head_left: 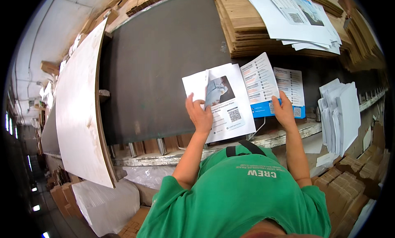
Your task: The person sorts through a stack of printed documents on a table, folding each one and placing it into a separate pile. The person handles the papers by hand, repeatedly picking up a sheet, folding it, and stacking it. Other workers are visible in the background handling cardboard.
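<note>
My left hand [199,114] is closed on the left side of a white printed leaflet [224,127], which carries a photo and a square code. Its upper left corner is folded over as a blank white flap. To the right, my right hand [284,113] pinches the lower right edge of a leaflet [259,79] with several text blocks and a blue bottom band. A similar leaflet [291,84] with a blue band lies just behind that hand. The two held leaflets meet side by side above the near edge of the dark conveyor belt [164,65].
Stacked brown boards [242,24] stand on the far right of the belt, with a pile of printed sheets [296,28] on top. More white papers [339,114] stand in a bundle at the right. A large white panel [78,102] leans across the left side.
</note>
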A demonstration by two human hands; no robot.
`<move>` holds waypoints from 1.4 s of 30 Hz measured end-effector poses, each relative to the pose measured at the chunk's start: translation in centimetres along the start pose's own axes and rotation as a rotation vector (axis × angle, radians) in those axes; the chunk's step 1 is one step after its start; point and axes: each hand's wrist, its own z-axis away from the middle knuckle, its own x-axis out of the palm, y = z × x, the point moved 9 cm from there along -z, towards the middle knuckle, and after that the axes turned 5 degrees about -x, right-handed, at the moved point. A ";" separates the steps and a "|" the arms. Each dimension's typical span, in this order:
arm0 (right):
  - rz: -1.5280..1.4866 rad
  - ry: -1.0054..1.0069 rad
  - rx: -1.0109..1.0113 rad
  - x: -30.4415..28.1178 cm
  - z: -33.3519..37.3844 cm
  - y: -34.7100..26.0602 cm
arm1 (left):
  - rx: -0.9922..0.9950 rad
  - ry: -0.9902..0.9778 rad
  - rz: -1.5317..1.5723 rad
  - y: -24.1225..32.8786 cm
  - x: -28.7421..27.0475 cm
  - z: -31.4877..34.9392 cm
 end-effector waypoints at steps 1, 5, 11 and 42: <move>0.038 0.006 -0.026 0.0 0.1 -0.3 | -0.074 -0.065 0.129 -1.0 0.9 0.4; 0.122 0.027 -0.016 -0.3 -0.2 -0.4 | -0.262 -0.094 0.259 -1.6 0.0 0.0; 0.040 -0.019 0.028 0.0 -0.3 -0.5 | 0.153 -0.032 0.748 11.2 -10.7 -6.7; 0.098 -0.056 0.102 0.7 0.2 1.2 | 0.718 -0.473 0.373 32.7 9.3 -13.2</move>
